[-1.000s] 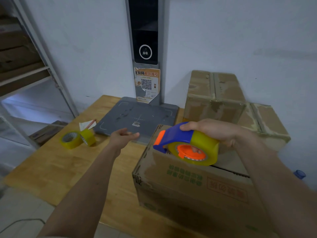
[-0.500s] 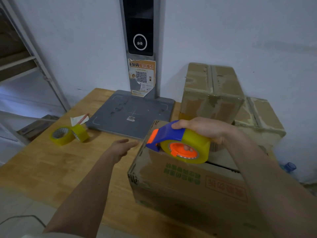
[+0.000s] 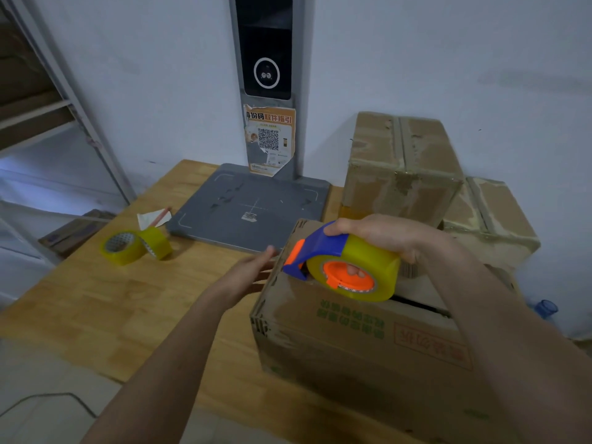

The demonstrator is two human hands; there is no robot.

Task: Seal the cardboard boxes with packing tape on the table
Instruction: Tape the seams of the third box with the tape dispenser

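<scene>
On the wooden table (image 3: 96,309), at four o'clock, our right hand (image 3: 384,238) grips the tape dispenser (image 3: 346,270) atop the unsealed cardboard box (image 3: 352,341); our left hand (image 3: 250,274), fingers straight, reaches its nine-o'clock side. Spare tape rolls (image 3: 134,246) lie at ten o'clock.

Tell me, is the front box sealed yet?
Not sealed: a dark open gap shows between the flaps of the front box, behind the tape dispenser.

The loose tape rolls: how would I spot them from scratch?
Start at the wooden table, then the grey scale plate by the wall. Left of it lie two yellow tape rolls, touching. Unlike the roll in the right hand, they have no blue dispenser.
</scene>
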